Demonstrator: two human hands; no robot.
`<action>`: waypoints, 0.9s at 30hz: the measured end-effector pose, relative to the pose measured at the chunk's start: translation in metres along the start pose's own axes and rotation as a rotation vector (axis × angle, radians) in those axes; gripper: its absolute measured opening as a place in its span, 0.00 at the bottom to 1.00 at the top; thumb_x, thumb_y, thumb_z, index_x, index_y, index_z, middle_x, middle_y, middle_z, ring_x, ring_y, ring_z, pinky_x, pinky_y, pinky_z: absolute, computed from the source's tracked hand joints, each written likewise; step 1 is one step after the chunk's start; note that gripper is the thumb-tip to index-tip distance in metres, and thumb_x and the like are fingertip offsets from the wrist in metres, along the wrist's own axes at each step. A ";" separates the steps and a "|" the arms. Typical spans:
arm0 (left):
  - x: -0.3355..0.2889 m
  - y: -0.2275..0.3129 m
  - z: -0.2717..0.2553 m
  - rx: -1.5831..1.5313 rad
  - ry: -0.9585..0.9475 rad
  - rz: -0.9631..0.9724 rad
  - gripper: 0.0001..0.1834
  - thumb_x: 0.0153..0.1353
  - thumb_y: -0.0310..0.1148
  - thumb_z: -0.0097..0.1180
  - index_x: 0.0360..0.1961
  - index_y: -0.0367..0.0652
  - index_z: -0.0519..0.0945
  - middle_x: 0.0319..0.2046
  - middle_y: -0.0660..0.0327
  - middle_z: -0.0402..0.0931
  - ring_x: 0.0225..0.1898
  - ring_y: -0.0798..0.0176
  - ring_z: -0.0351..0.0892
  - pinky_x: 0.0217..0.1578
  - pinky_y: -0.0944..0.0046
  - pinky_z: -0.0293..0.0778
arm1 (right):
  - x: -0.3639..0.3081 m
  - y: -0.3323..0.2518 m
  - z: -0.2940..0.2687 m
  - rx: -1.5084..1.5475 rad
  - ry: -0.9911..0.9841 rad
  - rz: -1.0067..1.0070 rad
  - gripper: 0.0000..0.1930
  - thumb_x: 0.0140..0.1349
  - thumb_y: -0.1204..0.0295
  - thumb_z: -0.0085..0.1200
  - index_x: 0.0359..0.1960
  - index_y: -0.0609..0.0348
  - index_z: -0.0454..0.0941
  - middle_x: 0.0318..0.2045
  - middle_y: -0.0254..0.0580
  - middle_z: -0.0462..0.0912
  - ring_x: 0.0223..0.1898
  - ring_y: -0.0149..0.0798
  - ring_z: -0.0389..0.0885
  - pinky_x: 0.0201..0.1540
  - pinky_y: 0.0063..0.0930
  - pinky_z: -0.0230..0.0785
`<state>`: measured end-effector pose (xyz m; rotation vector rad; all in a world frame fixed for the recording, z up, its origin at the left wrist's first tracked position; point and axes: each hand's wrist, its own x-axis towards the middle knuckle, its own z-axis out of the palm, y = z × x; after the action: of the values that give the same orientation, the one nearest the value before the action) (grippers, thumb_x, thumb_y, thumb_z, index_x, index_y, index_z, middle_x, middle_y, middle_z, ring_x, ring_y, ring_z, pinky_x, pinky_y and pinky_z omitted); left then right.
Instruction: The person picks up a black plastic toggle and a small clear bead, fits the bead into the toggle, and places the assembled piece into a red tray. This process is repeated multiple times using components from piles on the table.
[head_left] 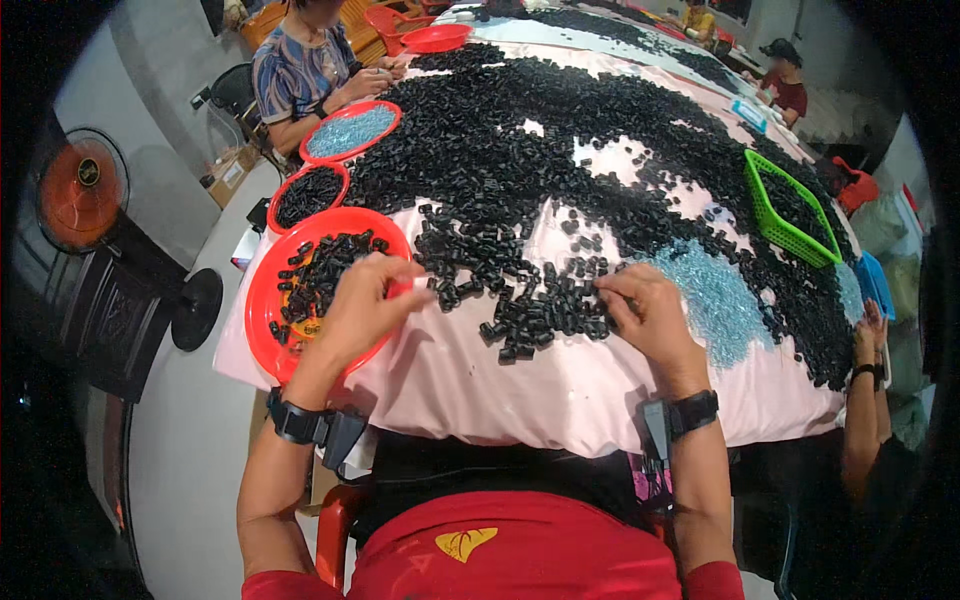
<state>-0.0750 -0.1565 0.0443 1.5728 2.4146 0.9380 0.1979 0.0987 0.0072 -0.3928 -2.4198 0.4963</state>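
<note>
Evidently, the fingertips of our right hand (648,308) draw close together at the right edge of a small cluster of short black cylinders (545,318), though we cannot tell whether a piece is pinched between them. Our left hand (365,305) reaches across the near right rim of a round red basin (262,318), thumb and forefinger curved toward each other; blur there keeps us from telling whether they grip anything. The cylinders between our hands lie loose on a pale pink cloth (470,385), with more inside the basin. We judge them light, stiff plastic, a little slippery and apt to roll, hardly fragile; a thumb-and-forefinger pinch across the round side should suit them best. They look stubby and dark, with a faint sheen, some lying on their sides and others on end. Just beyond our right hand spreads a heap of slim silvery-blue pieces (712,305), too small to name more closely. Farther out, a broad mass of black pieces (500,140) covers much of the table, and a green perforated basket (776,230) sits to the right.
</note>
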 end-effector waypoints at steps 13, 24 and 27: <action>-0.031 0.004 0.009 0.208 0.102 0.140 0.13 0.59 0.29 0.62 0.45 0.37 0.83 0.36 0.51 0.77 0.42 0.48 0.78 0.47 0.56 0.73 | 0.002 -0.024 -0.010 0.112 -0.058 0.124 0.09 0.59 0.78 0.57 0.39 0.60 0.88 0.36 0.51 0.87 0.37 0.49 0.86 0.41 0.37 0.78; -0.008 0.042 0.122 0.117 -0.106 0.594 0.39 0.65 0.49 0.59 0.70 0.35 0.64 0.68 0.43 0.64 0.68 0.32 0.62 0.66 0.41 0.62 | -0.034 -0.007 -0.050 -0.257 -0.143 0.454 0.10 0.60 0.69 0.59 0.41 0.56 0.88 0.29 0.52 0.86 0.30 0.55 0.85 0.38 0.42 0.77; 0.001 0.046 0.132 0.255 0.006 0.485 0.40 0.64 0.50 0.59 0.71 0.38 0.64 0.69 0.46 0.64 0.70 0.35 0.61 0.66 0.39 0.61 | -0.039 0.001 -0.041 -0.172 -0.011 0.404 0.10 0.60 0.68 0.59 0.40 0.55 0.88 0.32 0.52 0.86 0.33 0.55 0.85 0.39 0.44 0.77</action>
<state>0.0148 -0.0856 -0.0364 2.3166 2.2680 0.7061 0.2541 0.0949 0.0162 -0.9665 -2.4054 0.4608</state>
